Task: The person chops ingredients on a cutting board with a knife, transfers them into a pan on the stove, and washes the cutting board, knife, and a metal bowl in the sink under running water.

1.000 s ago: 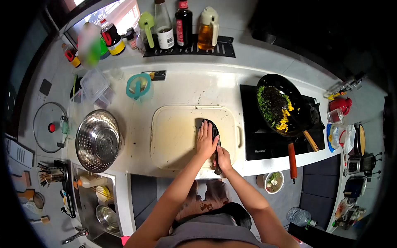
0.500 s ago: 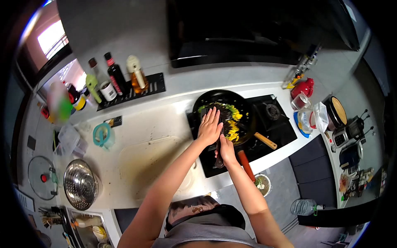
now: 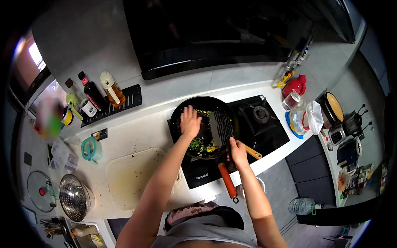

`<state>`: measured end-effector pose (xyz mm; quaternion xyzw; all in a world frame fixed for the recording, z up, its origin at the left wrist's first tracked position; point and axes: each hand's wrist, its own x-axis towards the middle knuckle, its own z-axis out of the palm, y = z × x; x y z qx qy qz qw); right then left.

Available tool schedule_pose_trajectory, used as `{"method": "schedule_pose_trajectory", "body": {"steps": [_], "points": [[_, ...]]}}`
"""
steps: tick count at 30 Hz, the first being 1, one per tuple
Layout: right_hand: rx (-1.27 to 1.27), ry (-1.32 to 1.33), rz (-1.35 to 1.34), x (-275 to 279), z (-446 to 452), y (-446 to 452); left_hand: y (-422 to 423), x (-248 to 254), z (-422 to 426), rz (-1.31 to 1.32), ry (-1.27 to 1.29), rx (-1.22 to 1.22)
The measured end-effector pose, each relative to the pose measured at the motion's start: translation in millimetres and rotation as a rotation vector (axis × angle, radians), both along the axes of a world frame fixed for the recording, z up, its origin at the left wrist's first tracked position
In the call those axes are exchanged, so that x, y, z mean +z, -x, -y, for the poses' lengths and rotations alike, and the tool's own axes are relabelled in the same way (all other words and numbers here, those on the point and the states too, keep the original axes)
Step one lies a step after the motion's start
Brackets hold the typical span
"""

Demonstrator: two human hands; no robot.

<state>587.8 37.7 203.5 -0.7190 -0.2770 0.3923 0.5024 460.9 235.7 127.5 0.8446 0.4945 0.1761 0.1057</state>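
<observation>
My right hand [image 3: 237,152] is closed around the handle of a broad, dark cleaver [image 3: 222,127] with a patterned blade. The blade is over the right half of a black wok [image 3: 178,111] on the stove. My left hand [image 3: 190,121], fingers stretched out and holding nothing I can see, is over the wok's left half. Inside the wok are yellow egg pieces [image 3: 205,112] and chopped greens [image 3: 199,145]. The wok's reddish-orange handle [image 3: 227,182] points toward me. A wooden handle [image 3: 253,152] sticks out from the wok's right side; its other end is hidden.
To the right is a bare gas burner [image 3: 260,115]. A pale cutting board [image 3: 128,182] with wet residue lies left of the stove [image 3: 269,138]. Bottles [image 3: 93,91] stand on a black rack [image 3: 133,96] behind. A teal-lidded jug [image 3: 91,149] and steel colander [image 3: 74,197] stand left.
My left hand has come off the cleaver and moved left over the wok. The cleaver has swung out rightward, its blade now showing broadside. The camera view has shifted, revealing more of the board.
</observation>
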Motion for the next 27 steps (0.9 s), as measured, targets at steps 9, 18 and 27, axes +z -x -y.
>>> {"method": "schedule_pose_trajectory", "body": {"steps": [9, 18, 27], "points": [[0.225, -0.208, 1.452, 3, -5, 12, 13, 24, -4, 0.656, -0.12, 0.004], [0.302, -0.324, 1.461, 6, -8, 37, -5, 47, 29, -0.02, 0.043, -0.095], [0.203, -0.05, 1.538, 0, 7, 37, 50, 8, 0, 0.436, -0.337, -0.026]]}}
